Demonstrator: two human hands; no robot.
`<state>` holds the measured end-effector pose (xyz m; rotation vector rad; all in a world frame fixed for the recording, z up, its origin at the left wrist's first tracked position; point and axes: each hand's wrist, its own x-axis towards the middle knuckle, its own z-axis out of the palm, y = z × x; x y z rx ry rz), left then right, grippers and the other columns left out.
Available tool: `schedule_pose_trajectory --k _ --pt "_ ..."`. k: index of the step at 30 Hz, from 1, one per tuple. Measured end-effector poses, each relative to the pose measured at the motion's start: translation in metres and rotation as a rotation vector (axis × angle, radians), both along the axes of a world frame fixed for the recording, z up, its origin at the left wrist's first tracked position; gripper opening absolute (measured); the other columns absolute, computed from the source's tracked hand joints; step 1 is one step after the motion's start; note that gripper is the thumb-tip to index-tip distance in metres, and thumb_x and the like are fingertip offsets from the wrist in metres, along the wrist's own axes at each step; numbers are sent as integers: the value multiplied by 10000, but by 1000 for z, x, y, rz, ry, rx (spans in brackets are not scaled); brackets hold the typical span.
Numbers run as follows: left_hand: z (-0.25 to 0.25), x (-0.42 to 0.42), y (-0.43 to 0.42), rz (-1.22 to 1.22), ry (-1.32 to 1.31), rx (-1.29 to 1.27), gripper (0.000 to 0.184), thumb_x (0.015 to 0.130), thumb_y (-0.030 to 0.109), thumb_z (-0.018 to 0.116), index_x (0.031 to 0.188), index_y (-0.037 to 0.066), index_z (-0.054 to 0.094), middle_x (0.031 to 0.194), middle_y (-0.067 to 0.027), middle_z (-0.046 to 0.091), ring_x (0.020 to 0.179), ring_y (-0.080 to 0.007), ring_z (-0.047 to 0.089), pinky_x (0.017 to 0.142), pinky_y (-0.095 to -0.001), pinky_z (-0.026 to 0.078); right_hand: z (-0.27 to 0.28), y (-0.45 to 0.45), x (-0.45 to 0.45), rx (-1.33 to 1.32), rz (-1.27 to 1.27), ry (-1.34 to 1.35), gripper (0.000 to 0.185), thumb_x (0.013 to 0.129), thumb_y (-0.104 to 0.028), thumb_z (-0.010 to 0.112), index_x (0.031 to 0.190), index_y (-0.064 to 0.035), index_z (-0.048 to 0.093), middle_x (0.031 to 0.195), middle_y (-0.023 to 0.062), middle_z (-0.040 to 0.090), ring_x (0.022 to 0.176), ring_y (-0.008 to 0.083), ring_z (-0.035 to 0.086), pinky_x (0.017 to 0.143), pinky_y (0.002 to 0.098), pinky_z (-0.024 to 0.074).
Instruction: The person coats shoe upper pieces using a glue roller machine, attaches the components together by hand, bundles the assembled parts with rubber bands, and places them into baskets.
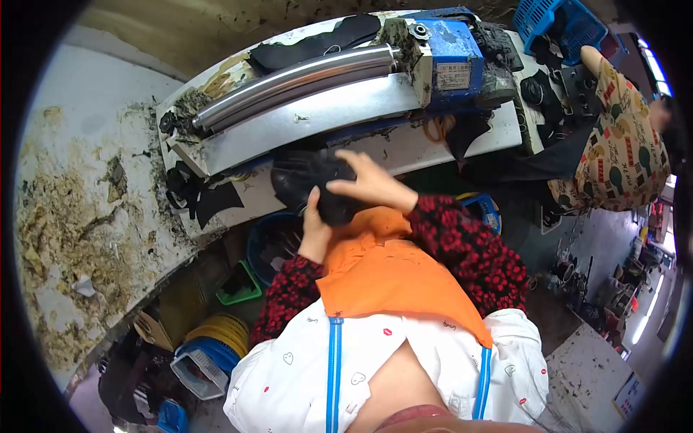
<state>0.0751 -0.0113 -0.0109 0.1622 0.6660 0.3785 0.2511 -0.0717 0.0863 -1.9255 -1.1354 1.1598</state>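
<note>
A black, shiny leather piece that looks like a shoe upper is held in front of my body, just at the table's near edge. My left hand grips its lower side, thumb up against it and the other fingers mostly hidden. From the right, my right hand holds the same piece, with thumb and fingers bent over its edge. Beyond it stands a blue machine with a long steel roller above a white plate.
Black cut pieces lie at the table's left, with another dark piece behind the roller. A glue-crusted table is at left. Below stand a dark blue tub and stacked baskets. A co-worker is at right.
</note>
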Motion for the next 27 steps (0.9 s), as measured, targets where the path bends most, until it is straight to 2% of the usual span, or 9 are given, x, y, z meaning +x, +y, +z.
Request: schedule_pose_trajectory --k 3,6,11,14,16,21,24,26,27 --pt "-2 53 -26 128 -107 -297 386 908 382 595 1095 48 641 1080 -104 683 976 -239 655 891 -329 508 -36 18 51 -64 164 -263 776 722 -367 727 1360 -25 448 989 247 640 897 386 635 779 400 513" --pt "-36 81 -48 273 -3 -240 426 917 410 580 1121 41 628 1096 -107 679 996 -257 649 908 -342 498 -69 14 70 9 264 -423 759 702 -307 739 1350 -31 457 855 229 652 829 395 644 742 427 515" --pt "-9 68 -36 -56 -87 -258 447 934 433 549 1140 42 619 1098 -113 676 1019 -272 639 925 -353 488 -41 6 66 -23 320 -429 727 697 -254 747 1336 -41 473 898 236 648 869 410 636 738 447 508" --pt "5 50 -27 -156 84 -205 539 948 488 500 1182 11 589 1150 -139 653 1003 -298 641 925 -372 492 -52 2 70 33 345 -451 715 696 -229 750 1329 -43 474 932 230 640 888 407 633 733 445 509" --pt "-20 17 -8 -506 231 185 595 947 532 473 1108 -19 631 1062 -130 676 912 -267 641 881 -337 492 -66 -5 68 68 364 -460 704 696 -203 753 1323 -46 475 966 223 632 907 404 630 727 443 511" --pt "36 -48 71 -1114 718 734 473 937 379 531 886 -68 675 812 -124 689 725 -187 644 644 -311 512 -82 -1 68 143 450 -613 673 687 -191 761 1288 -55 490 1034 208 599 890 381 615 736 416 510" --pt "21 -68 105 -765 734 692 435 883 372 579 855 -54 669 757 -163 658 721 -289 646 660 -397 512 -50 6 44 21 391 -695 628 686 -186 760 1247 -60 509 1050 193 583 871 371 606 745 420 504" --pt "23 -65 116 -1161 1327 1552 402 858 328 609 897 -69 656 811 -216 669 802 -369 667 693 -437 515 -35 10 35 -96 358 -776 583 684 -180 759 1207 -64 527 1066 178 567 852 361 597 754 425 498" --pt "28 -60 118 -1287 1323 1568 412 845 332 618 906 -75 642 838 -226 673 810 -397 659 695 -445 513 -36 11 35 -106 361 -773 583 684 -180 759 1207 -64 527 1066 178 567 852 361 597 754 425 498"
